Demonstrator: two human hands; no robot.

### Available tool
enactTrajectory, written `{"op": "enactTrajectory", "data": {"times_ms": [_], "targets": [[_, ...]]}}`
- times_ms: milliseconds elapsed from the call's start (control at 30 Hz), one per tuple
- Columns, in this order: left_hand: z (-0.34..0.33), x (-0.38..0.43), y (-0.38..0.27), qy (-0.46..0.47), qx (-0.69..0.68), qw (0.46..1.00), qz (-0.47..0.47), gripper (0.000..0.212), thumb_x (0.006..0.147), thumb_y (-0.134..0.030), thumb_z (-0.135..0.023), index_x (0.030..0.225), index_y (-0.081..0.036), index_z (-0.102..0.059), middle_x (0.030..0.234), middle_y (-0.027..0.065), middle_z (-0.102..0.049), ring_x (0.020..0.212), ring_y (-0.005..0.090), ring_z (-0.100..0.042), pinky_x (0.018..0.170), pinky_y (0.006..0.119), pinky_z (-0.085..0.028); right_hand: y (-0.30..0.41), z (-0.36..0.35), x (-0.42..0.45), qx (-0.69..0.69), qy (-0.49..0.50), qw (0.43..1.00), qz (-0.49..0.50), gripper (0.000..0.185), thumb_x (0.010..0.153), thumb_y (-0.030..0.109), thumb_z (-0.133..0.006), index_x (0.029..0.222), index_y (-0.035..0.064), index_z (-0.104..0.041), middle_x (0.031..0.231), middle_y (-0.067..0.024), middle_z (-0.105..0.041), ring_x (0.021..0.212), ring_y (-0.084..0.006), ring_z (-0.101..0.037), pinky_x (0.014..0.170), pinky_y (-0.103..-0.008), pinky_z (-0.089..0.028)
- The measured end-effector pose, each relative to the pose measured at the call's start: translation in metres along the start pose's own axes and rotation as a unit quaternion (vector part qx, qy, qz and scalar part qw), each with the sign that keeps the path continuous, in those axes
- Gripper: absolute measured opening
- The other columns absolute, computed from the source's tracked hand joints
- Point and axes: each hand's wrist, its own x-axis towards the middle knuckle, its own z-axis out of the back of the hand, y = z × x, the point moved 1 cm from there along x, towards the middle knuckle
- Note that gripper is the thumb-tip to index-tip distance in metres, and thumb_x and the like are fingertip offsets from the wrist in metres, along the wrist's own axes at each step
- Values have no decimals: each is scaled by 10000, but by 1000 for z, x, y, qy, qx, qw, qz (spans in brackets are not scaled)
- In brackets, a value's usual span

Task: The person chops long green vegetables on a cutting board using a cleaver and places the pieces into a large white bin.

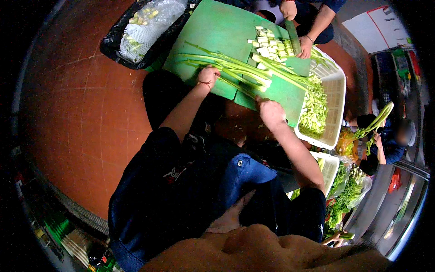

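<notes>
Several long celery stalks (pixel 234 68) lie across a green cutting board (pixel 204 30). My left hand (pixel 208 76) grips the near side of the bunch, toward its thin ends. Closed on a handle, my right hand (pixel 272 114) is at the board's near edge. A narrow dark blade, apparently a knife (pixel 239 88) seen almost edge-on, runs from it toward my left hand, along the near side of the stalks. The pale thick stalk ends point right. Beyond them, more stalks (pixel 282 72) lie beside a pile of cut celery pieces (pixel 272 44).
Opposite me, a co-worker's hands (pixel 305 47) hold a broad cleaver (pixel 293 37) by the cut pieces. A white plastic basket (pixel 336 81) of chopped celery stands against the board's right side. A black-lined bin (pixel 110 47) is at the left. Another person (pixel 390 146) holds stalks at far right.
</notes>
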Motion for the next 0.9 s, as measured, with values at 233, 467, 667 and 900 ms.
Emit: {"op": "enactTrajectory", "data": {"times_ms": [233, 467, 667, 900], "targets": [[8, 2, -9, 34, 30, 999, -6, 102, 810, -164, -749, 902, -130, -773, 971, 136, -693, 903, 349, -669, 805, 444, -551, -14, -8, 12, 29, -6, 1000, -1, 427, 913, 70, -509, 1328, 150, -568, 898, -178, -723, 801, -347, -726, 705, -452, -600], [5, 5, 0, 30, 60, 998, -20, 131, 820, -166, -746, 943, -129, -773, 998, 136, -681, 915, 350, -668, 832, 444, -553, -11, 7, 9, 67, 7, 998, -1, 395, 925, 90, -510, 1304, 167, -593, 880, -203, -716, 816, -370, -723, 729, -478, -599], [4, 4, -3, 19, 58, 998, -31, 111, 822, -163, -743, 923, -125, -770, 1011, 134, -677, 914, 350, -667, 837, 455, -549, -12, 14, 6, 85, 8, 996, -7, 340, 932, 112, -514, 1251, 119, -632, 878, -214, -720, 823, -372, -725, 740, -479, -599], [-12, 10, 9, 29, 26, 999, -37, 76, 862, -166, -696, 874, -144, -768, 975, 133, -668, 862, 352, -658, 789, 441, -552, -49, -8, -24, 57, 42, 997, -29, 251, 939, 157, -524, 960, 45, -748, 913, -214, -735, 850, -365, -732, 799, -460, -600]]}}
